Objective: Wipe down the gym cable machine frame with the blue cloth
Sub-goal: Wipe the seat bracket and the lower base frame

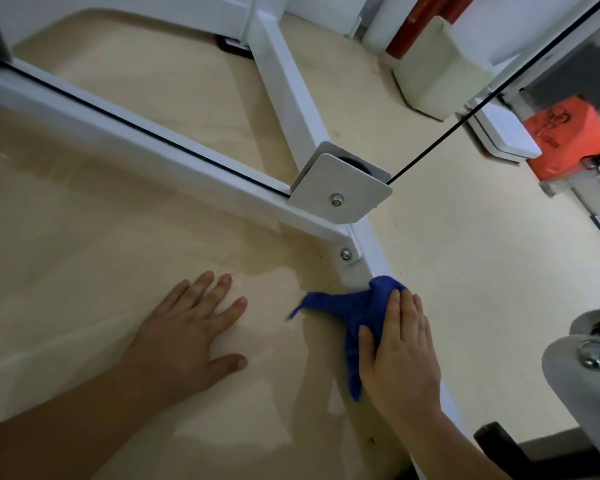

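The right hand (400,344) lies flat, fingers straight and together, pressing the blue cloth (354,310) down onto the near end of the cable machine frame (368,251). The cloth is a fuzzy, crumpled microfibre. One bunch pokes out beyond the fingertips, a pointed corner trails left onto the floor (84,254), and another fold hangs down on the near side, beside the thumb.

To the left, well apart from the cloth, the left hand (187,327) rests palm down on the floor with its fingers spread and relaxed. The floor is glossy and beige, with soft reflections.

The frame is smooth white-painted square tubing: one bar runs far-left, another runs far, and they meet just beyond the cloth at a bolted flat bracket (347,251). Above that joint sits a rounded white pulley plate (340,188) with a steel bolt at its centre. A thin black cable (465,112) stretches from the plate to the far right.

Far right stand a cream rectangular bin (437,64) and a crinkled orange bag (561,140).
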### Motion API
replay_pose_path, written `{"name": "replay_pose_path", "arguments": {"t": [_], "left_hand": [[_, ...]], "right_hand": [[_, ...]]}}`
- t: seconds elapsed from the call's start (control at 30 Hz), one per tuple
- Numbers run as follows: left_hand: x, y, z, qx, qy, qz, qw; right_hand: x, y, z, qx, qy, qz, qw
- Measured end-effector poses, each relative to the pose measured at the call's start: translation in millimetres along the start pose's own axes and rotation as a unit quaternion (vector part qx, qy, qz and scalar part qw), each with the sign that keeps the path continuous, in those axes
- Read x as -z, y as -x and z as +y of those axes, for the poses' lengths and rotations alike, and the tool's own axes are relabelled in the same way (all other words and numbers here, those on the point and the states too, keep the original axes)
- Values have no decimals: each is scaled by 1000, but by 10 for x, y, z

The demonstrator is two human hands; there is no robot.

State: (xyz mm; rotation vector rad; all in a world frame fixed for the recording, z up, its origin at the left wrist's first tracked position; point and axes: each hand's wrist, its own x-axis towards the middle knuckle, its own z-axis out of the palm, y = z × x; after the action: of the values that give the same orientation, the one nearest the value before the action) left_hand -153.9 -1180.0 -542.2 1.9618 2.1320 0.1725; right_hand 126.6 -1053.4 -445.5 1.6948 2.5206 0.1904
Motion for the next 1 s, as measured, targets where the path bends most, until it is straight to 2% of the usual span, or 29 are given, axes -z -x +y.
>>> {"name": "replay_pose_path", "arguments": {"t": [0.17, 0.27, 0.43, 0.53, 0.7, 0.77, 0.87, 1.0], "left_hand": [[-24, 3, -2, 0, 1, 6, 1000], [-22, 1, 1, 10, -5, -9, 1000], [19, -1, -18, 14, 3, -23, 1000], [11, 0, -15, 17, 16, -33, 999], [94, 23, 33, 32, 49, -35, 998], [157, 14, 94, 39, 53, -64, 996], [271, -47, 187, 50, 21, -97, 994], [282, -40, 313, 43, 20, -102, 994]], "right_hand": [[124, -768, -163, -54, -97, -10, 994], [169, -963, -162, -41, -94, -7, 995], [55, -109, 128, -87, -104, 0, 991], [-73, 404, 385, -111, -72, 16, 991], [-65, 162, 341, -117, -62, -15, 991], [-31, 131, 273, -109, -34, -8, 993], [-91, 426, 278, -107, -16, 59, 992], [-254, 1077, 338, -104, 7, 62, 993]]}}
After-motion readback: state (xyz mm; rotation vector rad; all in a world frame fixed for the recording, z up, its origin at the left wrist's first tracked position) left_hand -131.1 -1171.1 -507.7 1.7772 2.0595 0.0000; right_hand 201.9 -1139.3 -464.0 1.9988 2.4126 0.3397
